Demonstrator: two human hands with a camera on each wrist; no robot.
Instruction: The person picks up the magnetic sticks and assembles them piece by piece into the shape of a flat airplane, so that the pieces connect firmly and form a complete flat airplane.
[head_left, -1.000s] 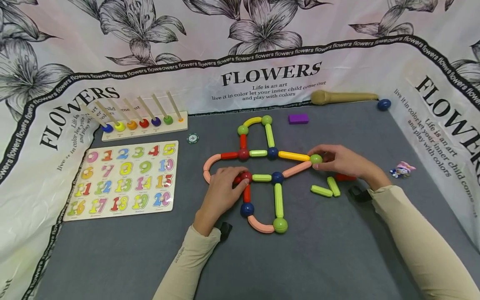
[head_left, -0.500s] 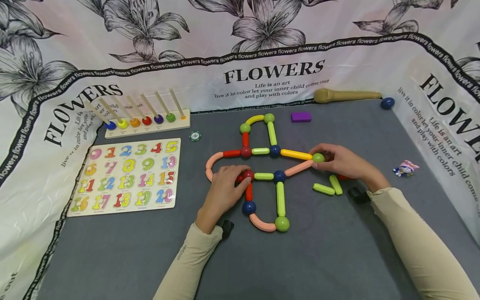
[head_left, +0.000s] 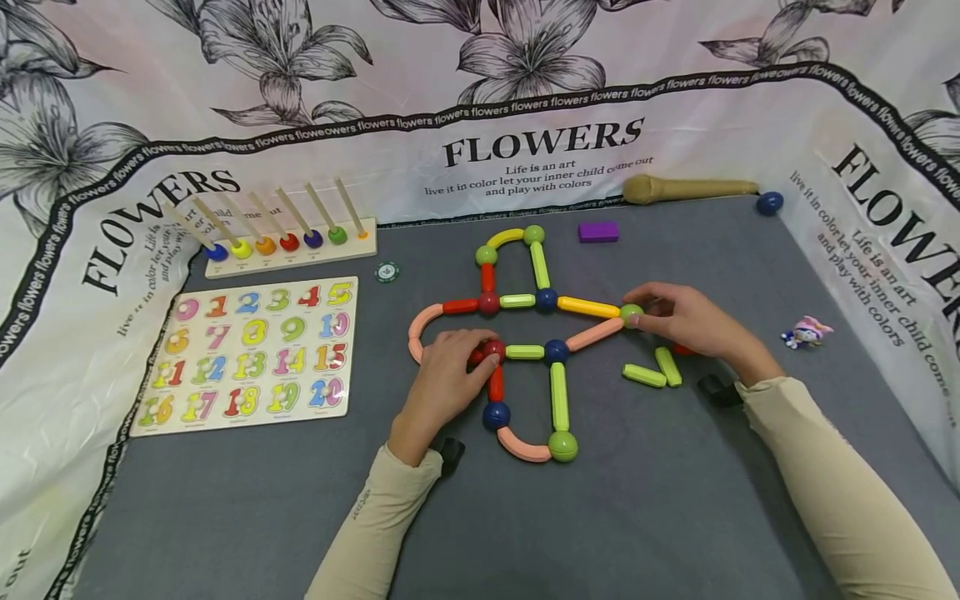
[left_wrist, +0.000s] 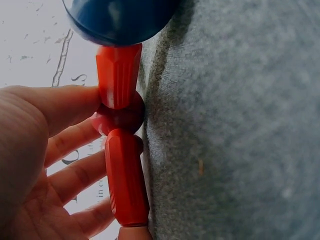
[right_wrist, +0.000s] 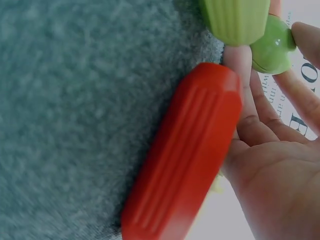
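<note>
A fish-like outline of coloured rods and balls lies on the grey table. With thumb and fingers, my left hand (head_left: 447,383) holds the red ball (left_wrist: 120,117) on its near side; red rods (left_wrist: 127,175) meet there. The fingers partly hide this joint in the head view. At the right tip, my right hand (head_left: 690,321) pinches the green ball (head_left: 631,314), where a yellow rod (head_left: 588,307) and a pink rod (head_left: 595,334) come together. Below that hand lie loose light-green rods (head_left: 643,375) and a red rod (right_wrist: 185,155), mostly hidden in the head view.
A number board (head_left: 243,358) and a pegged bead stand (head_left: 292,258) are on the left, with a poker chip (head_left: 387,272) nearby. Along the back are a purple block (head_left: 597,232), a tan club-shaped piece (head_left: 690,190) and a blue ball (head_left: 769,203). A small figurine (head_left: 806,332) stands right.
My right thumb has shifted slightly up beside the green ball. The left hand keeps its hold on the red ball, and the outline looks the same.
</note>
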